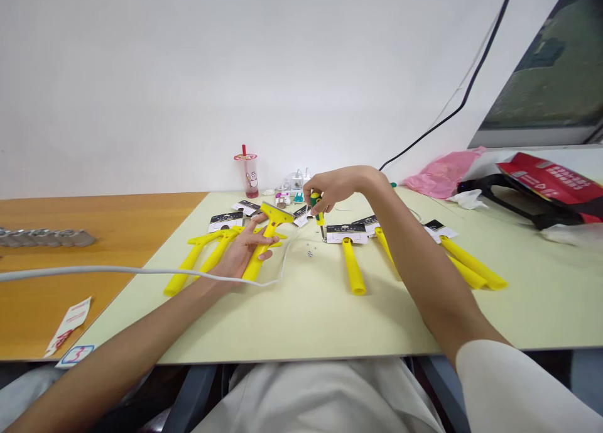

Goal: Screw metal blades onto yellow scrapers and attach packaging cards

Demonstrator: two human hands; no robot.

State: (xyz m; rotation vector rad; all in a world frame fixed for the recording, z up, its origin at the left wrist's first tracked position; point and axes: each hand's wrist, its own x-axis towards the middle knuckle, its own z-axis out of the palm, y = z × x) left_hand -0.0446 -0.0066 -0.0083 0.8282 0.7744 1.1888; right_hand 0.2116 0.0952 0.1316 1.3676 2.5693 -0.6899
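My left hand [245,247] is wrapped round the yellow handle of a scraper [260,252], its wide head tilted up and away from me. In my right hand [330,188] is a screwdriver [320,218] with a green and yellow handle, held upright with its tip pointing down at the table. Several small screws [309,254] lie loose near that tip. Right of them rests another yellow scraper [353,266] with a black and white card [347,233] at its head. More yellow scrapers [188,266] lie beside and behind my left hand.
A white cable [141,270] crosses over my left forearm. At the back stand a cup with a red straw [251,176] and a white plug [296,180]. Further scrapers [475,263], a pink bag [443,172] and a red package [551,178] lie on the right. Metal parts [47,237] sit far left.
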